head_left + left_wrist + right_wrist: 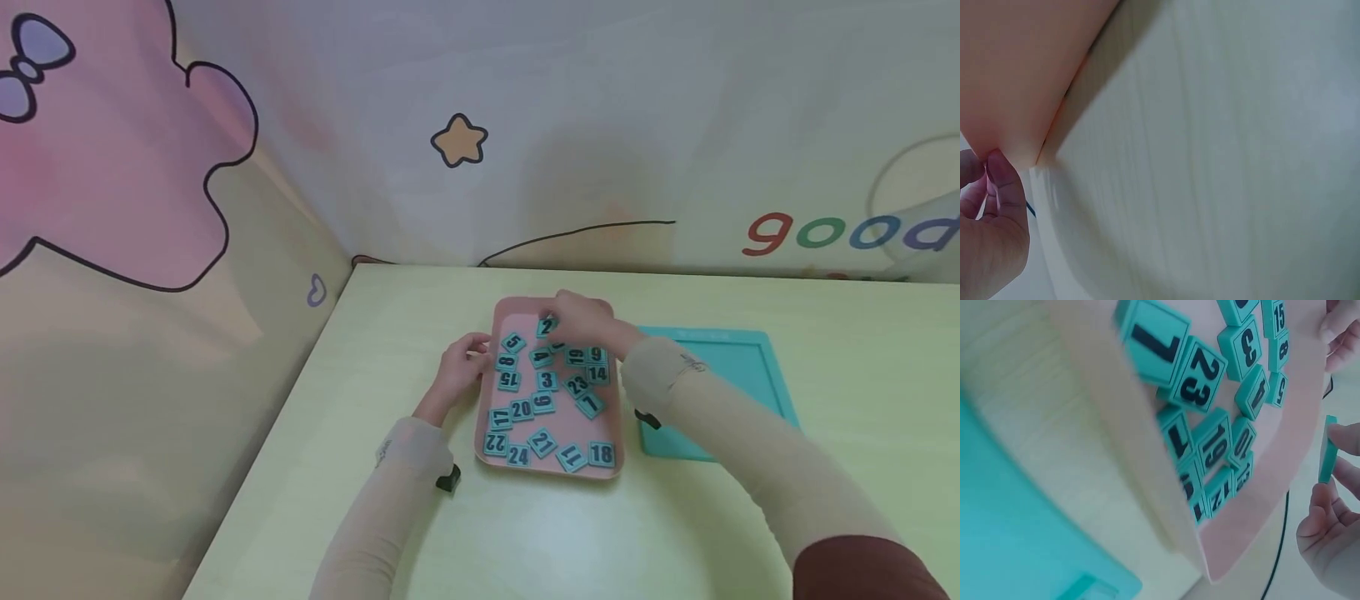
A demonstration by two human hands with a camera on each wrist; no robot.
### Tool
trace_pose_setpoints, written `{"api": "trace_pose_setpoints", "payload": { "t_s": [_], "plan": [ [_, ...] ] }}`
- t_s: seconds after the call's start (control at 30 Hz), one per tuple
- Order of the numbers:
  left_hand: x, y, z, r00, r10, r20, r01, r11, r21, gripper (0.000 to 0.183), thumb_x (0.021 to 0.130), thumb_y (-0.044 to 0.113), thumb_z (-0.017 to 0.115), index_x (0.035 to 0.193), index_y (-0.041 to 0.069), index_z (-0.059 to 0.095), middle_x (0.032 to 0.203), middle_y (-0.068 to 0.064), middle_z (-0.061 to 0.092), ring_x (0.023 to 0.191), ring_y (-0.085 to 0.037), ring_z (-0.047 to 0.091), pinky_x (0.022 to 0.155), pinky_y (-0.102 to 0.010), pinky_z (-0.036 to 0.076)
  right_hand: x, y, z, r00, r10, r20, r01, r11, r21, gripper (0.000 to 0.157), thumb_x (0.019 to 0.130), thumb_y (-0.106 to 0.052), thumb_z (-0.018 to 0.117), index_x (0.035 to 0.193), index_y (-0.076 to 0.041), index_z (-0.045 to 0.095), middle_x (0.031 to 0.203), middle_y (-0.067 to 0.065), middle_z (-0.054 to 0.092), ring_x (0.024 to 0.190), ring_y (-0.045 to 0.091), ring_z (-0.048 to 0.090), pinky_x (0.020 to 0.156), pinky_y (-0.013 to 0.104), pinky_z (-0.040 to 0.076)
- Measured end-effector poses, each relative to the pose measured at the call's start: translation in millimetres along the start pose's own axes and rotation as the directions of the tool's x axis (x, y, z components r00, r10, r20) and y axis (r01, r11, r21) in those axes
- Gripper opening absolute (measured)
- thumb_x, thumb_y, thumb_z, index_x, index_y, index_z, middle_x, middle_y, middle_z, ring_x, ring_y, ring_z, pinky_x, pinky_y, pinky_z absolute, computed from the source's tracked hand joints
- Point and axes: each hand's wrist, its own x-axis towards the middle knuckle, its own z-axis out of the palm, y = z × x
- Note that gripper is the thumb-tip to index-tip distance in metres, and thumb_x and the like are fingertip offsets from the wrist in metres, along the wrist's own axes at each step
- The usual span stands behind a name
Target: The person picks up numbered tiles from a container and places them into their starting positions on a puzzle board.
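A pink tray [551, 472] lies on the table, with several teal number tiles [602, 454] spread inside it at various angles. My left hand [459, 367] pinches the tray's left rim between thumb and fingers, which the left wrist view shows close up. Over the tray's far end, my right hand [581, 321] holds one tile marked 2 [547, 327] at its fingertips. From the right wrist view, that held tile [1327, 450] appears edge-on, above the tray, so its number is hidden there. The right hand partly covers tiles at the tray's far right.
Right of the tray lies a flat teal board [738, 367] with a raised border, partly under my right forearm. The pale table [420, 300] meets a wall with printed drawings [459, 142] at the back and on the left.
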Motion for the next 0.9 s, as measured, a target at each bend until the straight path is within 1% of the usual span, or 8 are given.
{"api": "trace_pose_setpoints", "payload": {
  "t_s": [0.1,0.2,0.3,0.43,0.53,0.6,0.77,0.9],
  "plan": [
    [0.0,-0.8,0.6,1.000,0.003,-0.001,-0.003,1.000,0.005,0.034,0.086,0.014,0.051,0.120,0.013,0.050,0.108,-0.006,0.051,0.082,-0.017,0.054,0.070,-0.026,0.049,-8.4,4.6,-4.9,0.999,-0.043,-0.022,0.041,0.997,-0.066,0.039,0.079,-0.023,0.063,0.115,-0.010,0.058,0.100,0.007,0.052,0.086,0.020,0.048,0.078,0.037,0.042],
    [0.8,-1.7,1.2,1.000,-0.005,0.000,0.005,1.000,0.014,0.035,0.086,0.015,0.050,0.121,0.015,0.050,0.109,-0.005,0.051,0.083,-0.017,0.054,0.070,-0.026,0.049,-20.3,10.4,-9.4,0.994,-0.103,-0.038,0.099,0.990,-0.097,0.040,0.078,-0.020,0.064,0.114,-0.006,0.058,0.103,0.010,0.055,0.090,0.021,0.050,0.083,0.038,0.043],
    [1.3,-1.8,1.8,1.000,-0.018,-0.001,0.018,1.000,0.018,0.034,0.086,0.016,0.050,0.121,0.016,0.050,0.109,-0.004,0.051,0.084,-0.017,0.054,0.072,-0.026,0.049,-35.7,16.2,-14.5,0.991,-0.126,-0.054,0.119,0.986,-0.118,0.040,0.078,-0.019,0.065,0.114,-0.004,0.058,0.109,0.012,0.055,0.096,0.022,0.051,0.085,0.040,0.044],
    [0.2,0.2,2.4,1.000,-0.017,-0.005,0.017,1.000,0.017,0.035,0.087,0.016,0.050,0.121,0.015,0.049,0.109,-0.005,0.051,0.084,-0.017,0.053,0.072,-0.026,0.049,-55.7,25.9,-20.9,0.988,-0.134,-0.079,0.124,0.985,-0.117,0.037,0.077,-0.017,0.066,0.111,-0.004,0.060,0.111,0.013,0.053,0.093,0.023,0.052,0.080,0.038,0.046],
    [-0.3,1.0,1.8,1.000,-0.011,-0.007,0.011,1.000,0.019,0.035,0.087,0.015,0.051,0.121,0.014,0.049,0.109,-0.006,0.051,0.083,-0.018,0.053,0.071,-0.026,0.049,-67.6,35.8,-24.7,0.985,-0.142,-0.099,0.131,0.985,-0.112,0.035,0.076,-0.016,0.067,0.108,-0.005,0.061,0.104,0.012,0.053,0.083,0.022,0.051,0.071,0.035,0.047],
    [-0.4,1.4,1.4,1.000,-0.010,-0.007,0.010,1.000,0.020,0.035,0.087,0.014,0.050,0.121,0.013,0.049,0.109,-0.006,0.051,0.082,-0.018,0.053,0.070,-0.026,0.049,-74.4,43.7,-27.2,0.984,-0.138,-0.109,0.126,0.985,-0.114,0.034,0.075,-0.015,0.066,0.108,-0.006,0.061,0.101,0.010,0.053,0.082,0.021,0.050,0.069,0.033,0.047],
    [0.2,0.9,1.8,1.000,-0.011,-0.007,0.011,1.000,0.023,0.034,0.087,0.014,0.050,0.121,0.013,0.049,0.108,-0.006,0.050,0.081,-0.018,0.052,0.069,-0.025,0.048,-87.7,64.3,-33.9,0.986,-0.122,-0.118,0.110,0.988,-0.104,0.035,0.076,-0.015,0.065,0.110,-0.008,0.061,0.098,0.009,0.053,0.086,0.023,0.051,0.070,0.034,0.048],
    [1.8,-1.0,2.7,1.000,-0.005,-0.011,0.005,1.000,0.024,0.034,0.087,0.014,0.050,0.121,0.013,0.050,0.108,-0.006,0.051,0.081,-0.017,0.052,0.068,-0.025,0.049,-95.2,79.2,-39.2,0.986,-0.102,-0.128,0.091,0.992,-0.084,0.038,0.076,-0.015,0.065,0.112,-0.006,0.059,0.098,0.011,0.053,0.086,0.026,0.052,0.069,0.036,0.048]
  ]
}}
